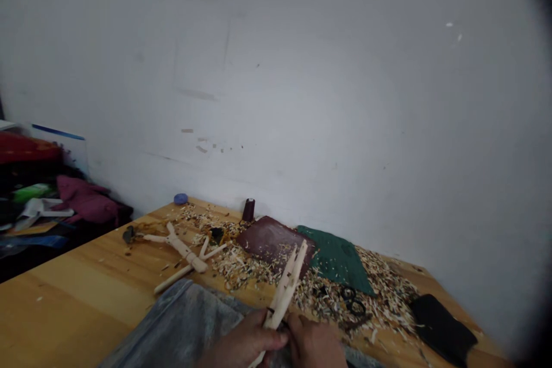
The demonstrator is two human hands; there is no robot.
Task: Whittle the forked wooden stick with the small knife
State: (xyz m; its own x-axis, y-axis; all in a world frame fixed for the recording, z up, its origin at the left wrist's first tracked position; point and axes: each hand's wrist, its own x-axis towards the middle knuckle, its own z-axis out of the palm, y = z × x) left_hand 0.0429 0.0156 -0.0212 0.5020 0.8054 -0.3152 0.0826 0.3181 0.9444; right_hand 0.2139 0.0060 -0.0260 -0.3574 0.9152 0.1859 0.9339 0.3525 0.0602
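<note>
My left hand (244, 345) is closed around a pale carved wooden stick (288, 283) that points up and away from me. Beside it, my right hand (317, 344) is also closed, with its fingertips pinched at the stick's lower part near a dark band. A grey cloth (181, 322) lies under my hands at the table's near edge. A small wooden figure (183, 250) made of joined sticks lies on the wooden table (73, 293) to the left.
Wood shavings (379, 293) cover the table's far side. A dark red sheet (269, 238), a green sheet (338, 259), a dark spool (248, 210), a blue cap (180, 199), black rings (352, 301) and a black pouch (442, 328) lie there. Clutter (43, 201) sits left; a white wall stands behind.
</note>
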